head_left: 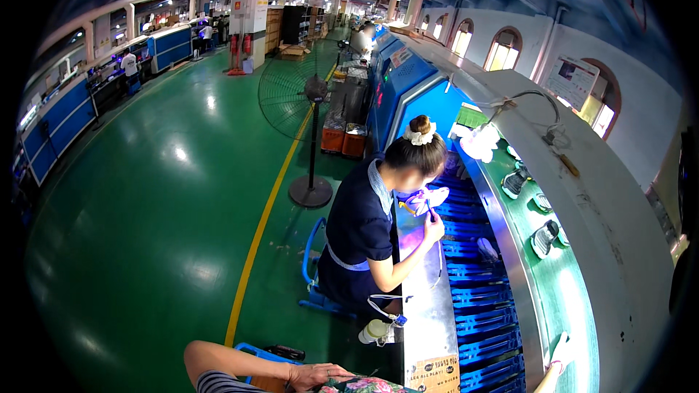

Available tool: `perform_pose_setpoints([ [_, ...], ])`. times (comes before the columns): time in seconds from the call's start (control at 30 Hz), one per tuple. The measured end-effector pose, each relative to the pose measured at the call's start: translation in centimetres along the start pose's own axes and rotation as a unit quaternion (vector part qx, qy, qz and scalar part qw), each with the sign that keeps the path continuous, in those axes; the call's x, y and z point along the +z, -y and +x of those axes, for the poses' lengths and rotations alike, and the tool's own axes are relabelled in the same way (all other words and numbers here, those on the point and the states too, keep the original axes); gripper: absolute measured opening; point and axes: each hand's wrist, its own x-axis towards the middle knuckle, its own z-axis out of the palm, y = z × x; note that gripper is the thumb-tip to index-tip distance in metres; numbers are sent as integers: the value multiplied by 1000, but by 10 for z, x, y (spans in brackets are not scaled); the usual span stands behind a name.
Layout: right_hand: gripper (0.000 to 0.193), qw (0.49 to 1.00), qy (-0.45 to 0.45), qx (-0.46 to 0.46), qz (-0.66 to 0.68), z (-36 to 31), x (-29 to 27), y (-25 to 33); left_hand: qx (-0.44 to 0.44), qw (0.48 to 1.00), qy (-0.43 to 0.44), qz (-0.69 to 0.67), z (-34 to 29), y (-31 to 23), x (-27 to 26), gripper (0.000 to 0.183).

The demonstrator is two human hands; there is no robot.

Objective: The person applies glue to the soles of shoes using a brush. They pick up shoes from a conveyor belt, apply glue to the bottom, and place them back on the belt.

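Note:
My left hand [320, 375] lies on floral fabric [368, 385] at the lower edge, its fingers stretched out flat and its forearm bent in from the left. Over the bright green conveyor belt [562, 298] at the lower right reaches my right hand [561, 355]. It looks white, as if gloved or washed out by the lamp light, with fingers extended and no object visible in it. Shoe parts lie farther along the belt: a dark shoe upper [544, 239] and another dark shoe upper [515, 183]. Below my right wrist the frame cuts off the arm.
A seated co-worker [357, 225] bends over a lit shoe upper [425, 201] with a pen-like tool. Blue racks [477, 298] run between the metal bench [429, 320] and the belt. Cardboard [433, 375] covers the bench's near end. A standing fan [314, 145] is beyond.

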Motion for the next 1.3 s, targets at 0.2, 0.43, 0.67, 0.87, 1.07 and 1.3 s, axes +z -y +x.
perform_pose_setpoints([
  [0.2,52,1000,0,2,-2,-1,-1,5,33,998,-6,60,-1,0,-3,79],
  [0.43,53,1000,-3,5,-7,-8,-5,10,-31,997,-2,-65,1,3,-3,68],
  [0.67,54,1000,1,11,-14,-19,-7,20,21,997,-26,70,-2,9,-1,65],
  [0.87,55,1000,-3,4,-18,-15,-3,31,45,994,-48,85,-3,0,-7,65],
  [1.07,56,999,-6,15,-34,-11,0,11,75,997,-26,22,5,-3,-16,76],
  [1.3,58,994,-18,31,-99,9,6,-22,62,992,7,114,12,31,-8,85],
])
